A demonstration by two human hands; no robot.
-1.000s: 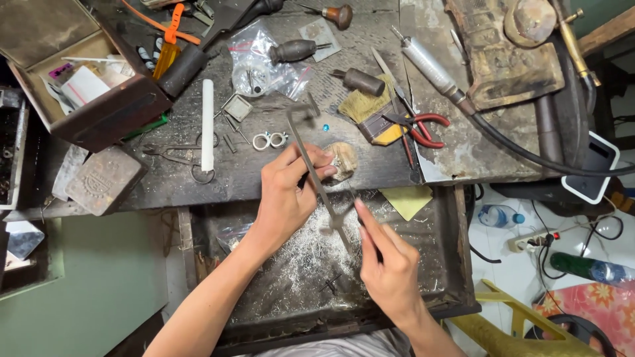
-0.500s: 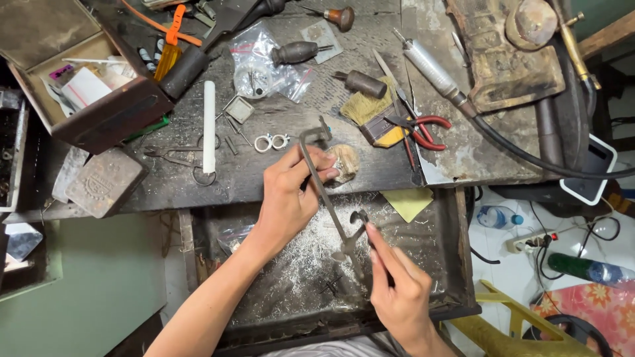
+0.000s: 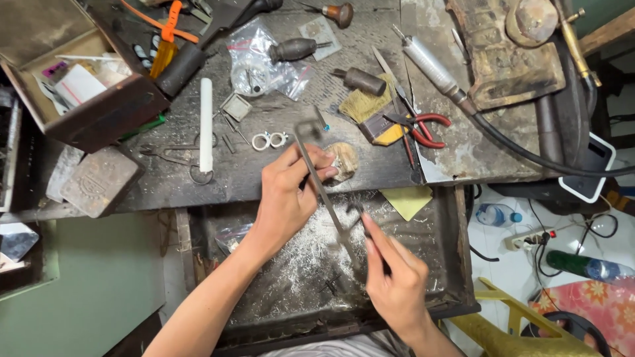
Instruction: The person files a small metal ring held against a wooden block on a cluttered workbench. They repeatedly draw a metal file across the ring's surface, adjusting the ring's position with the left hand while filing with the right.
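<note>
Middle of the frame: left hand (image 3: 286, 198) closed, fingers pinching something tiny against a worn wooden peg (image 3: 342, 160) at the bench (image 3: 264, 172) edge. Too small to tell what the tiny thing is. Right hand (image 3: 395, 281), lower middle, fingers pressed together around the handle of a thin saw frame (image 3: 325, 192). Frame slanting up from lower right toward the left hand, top end just beside the peg.

Below both hands, an open tray (image 3: 443, 264) full of grey metal dust.

Near the peg: two small white rings (image 3: 270, 140) to the left, red pliers (image 3: 423, 129) to the right, a yellow cloth (image 3: 405, 200) at the tray corner.

Risks, judging from here: thin blade very close to the left fingertips, so a slip could nick skin. Too hard a push or a twist could snap the blade. Loose pinch could drop the tiny thing into the dust, hard to find again.
</note>
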